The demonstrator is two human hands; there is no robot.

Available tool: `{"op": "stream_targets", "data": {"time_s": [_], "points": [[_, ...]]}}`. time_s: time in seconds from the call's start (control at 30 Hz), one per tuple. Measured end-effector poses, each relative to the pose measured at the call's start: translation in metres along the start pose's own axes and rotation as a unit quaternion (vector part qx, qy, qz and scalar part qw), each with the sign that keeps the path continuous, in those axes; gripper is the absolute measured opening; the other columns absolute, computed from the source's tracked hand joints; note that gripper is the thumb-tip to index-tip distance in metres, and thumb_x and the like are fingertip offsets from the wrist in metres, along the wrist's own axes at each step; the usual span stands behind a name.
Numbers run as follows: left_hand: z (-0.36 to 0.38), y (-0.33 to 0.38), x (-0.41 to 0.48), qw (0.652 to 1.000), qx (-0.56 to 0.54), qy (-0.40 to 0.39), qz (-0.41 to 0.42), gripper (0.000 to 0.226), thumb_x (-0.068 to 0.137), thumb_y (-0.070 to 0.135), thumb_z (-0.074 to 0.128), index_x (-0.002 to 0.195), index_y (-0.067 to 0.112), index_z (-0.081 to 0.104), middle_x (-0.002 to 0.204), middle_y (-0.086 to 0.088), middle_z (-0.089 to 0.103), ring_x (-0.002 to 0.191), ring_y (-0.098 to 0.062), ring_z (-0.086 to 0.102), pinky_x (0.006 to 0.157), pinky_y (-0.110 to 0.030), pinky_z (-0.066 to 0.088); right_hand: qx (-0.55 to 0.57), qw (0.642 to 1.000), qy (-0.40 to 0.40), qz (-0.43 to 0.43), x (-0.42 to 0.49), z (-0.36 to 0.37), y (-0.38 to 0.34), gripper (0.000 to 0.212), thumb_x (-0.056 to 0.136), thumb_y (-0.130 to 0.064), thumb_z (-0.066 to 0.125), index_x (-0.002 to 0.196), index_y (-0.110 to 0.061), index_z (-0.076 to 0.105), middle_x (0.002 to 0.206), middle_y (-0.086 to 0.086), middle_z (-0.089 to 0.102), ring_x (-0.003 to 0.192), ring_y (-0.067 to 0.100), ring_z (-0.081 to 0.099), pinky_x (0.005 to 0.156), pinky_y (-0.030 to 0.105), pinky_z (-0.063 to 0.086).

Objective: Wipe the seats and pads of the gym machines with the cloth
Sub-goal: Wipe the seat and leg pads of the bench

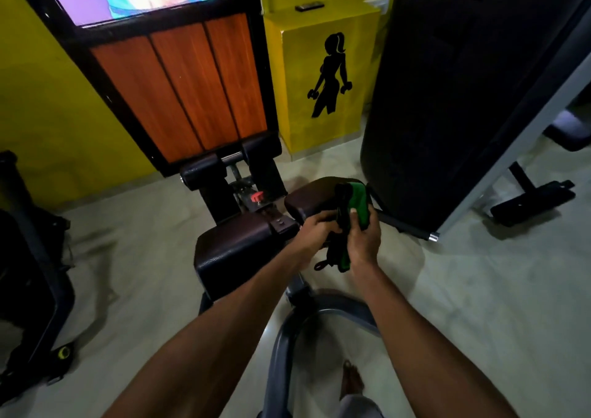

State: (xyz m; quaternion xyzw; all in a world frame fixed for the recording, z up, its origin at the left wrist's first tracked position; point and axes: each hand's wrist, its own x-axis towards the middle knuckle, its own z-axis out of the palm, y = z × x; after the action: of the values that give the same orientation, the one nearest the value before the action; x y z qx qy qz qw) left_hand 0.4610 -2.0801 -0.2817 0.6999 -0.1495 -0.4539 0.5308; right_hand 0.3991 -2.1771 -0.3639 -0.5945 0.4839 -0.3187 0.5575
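Observation:
Both my hands hold a green and black cloth (353, 203) up in front of me, over the gym machine. My left hand (315, 230) grips its black side from the left. My right hand (363, 240) grips the green side, thumb on top. Below the hands lies a dark padded seat (233, 251). A second dark pad (311, 198) sits just behind the cloth, partly hidden by it. Farther back are two black roller pads (200, 171).
A wood-panelled frame (192, 88) with a screen stands behind the machine. A yellow box (319, 75) with a figure stands at the back, a tall black weight housing (447, 97) on the right. A grey curved base tube (287, 337) runs below my arms. Black equipment (28, 273) sits at left.

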Motion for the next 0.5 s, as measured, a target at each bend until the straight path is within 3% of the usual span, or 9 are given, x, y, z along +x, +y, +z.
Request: {"op": "stream_targets", "data": {"time_s": [0.13,0.17,0.27,0.33,0.43,0.5], "points": [[0.015,-0.018,0.030,0.982,-0.049,0.171,-0.055,0.029,0.096,0.022,0.050,0.120,0.014,0.064,0.118,-0.013,0.068,0.102,-0.026,0.064,0.085,-0.035,0.054,-0.021,0.998,0.046,-0.042,0.019,0.009,0.007,0.047,0.103,-0.021,0.057,0.147,-0.007,0.049,0.147,0.018,0.051,0.134,0.033,0.050,0.103,0.025,0.038],[0.015,-0.026,0.038,0.972,-0.046,0.219,-0.074,0.031,0.095,0.028,0.050,0.119,0.015,0.064,0.117,-0.012,0.068,0.102,-0.027,0.064,0.090,-0.039,0.054,-0.032,0.997,0.038,-0.061,0.020,0.012,0.009,0.048,0.103,-0.022,0.059,0.147,-0.008,0.049,0.147,0.018,0.051,0.133,0.034,0.050,0.100,0.025,0.038],[0.006,-0.045,0.055,0.942,-0.114,0.287,-0.132,0.041,0.094,0.043,0.048,0.124,0.018,0.062,0.116,-0.007,0.066,0.097,-0.023,0.064,0.085,-0.038,0.055,-0.163,0.974,-0.049,-0.146,0.015,0.030,0.032,0.063,0.098,-0.045,0.057,0.154,-0.019,0.043,0.159,0.013,0.039,0.141,0.035,0.041,0.107,0.050,0.042],[0.005,-0.039,0.057,0.931,-0.169,0.284,-0.157,0.040,0.098,0.038,0.045,0.125,0.015,0.063,0.117,-0.006,0.066,0.094,-0.018,0.062,0.073,-0.030,0.049,-0.309,0.919,-0.133,-0.205,0.016,0.045,0.056,0.087,0.088,-0.057,0.062,0.161,-0.028,0.025,0.169,0.009,0.018,0.152,0.038,0.019,0.114,0.066,0.025],[0.007,-0.027,0.057,0.931,-0.199,0.262,-0.159,0.037,0.103,0.034,0.039,0.121,0.012,0.063,0.116,-0.006,0.065,0.091,-0.014,0.059,0.070,-0.029,0.046,-0.433,0.850,-0.195,-0.230,0.022,0.056,0.077,0.125,0.072,-0.057,0.080,0.163,-0.034,-0.002,0.171,0.005,-0.010,0.156,0.036,-0.009,0.116,0.069,0.001],[0.012,-0.022,0.061,0.933,-0.211,0.245,-0.156,0.032,0.106,0.036,0.034,0.113,0.016,0.059,0.105,-0.003,0.063,0.084,-0.011,0.056,0.067,-0.028,0.044,-0.445,0.829,-0.195,-0.277,0.037,0.053,0.076,0.110,0.080,-0.065,0.068,0.164,-0.032,0.003,0.172,0.005,-0.008,0.156,0.035,-0.009,0.118,0.068,-0.007]]}}
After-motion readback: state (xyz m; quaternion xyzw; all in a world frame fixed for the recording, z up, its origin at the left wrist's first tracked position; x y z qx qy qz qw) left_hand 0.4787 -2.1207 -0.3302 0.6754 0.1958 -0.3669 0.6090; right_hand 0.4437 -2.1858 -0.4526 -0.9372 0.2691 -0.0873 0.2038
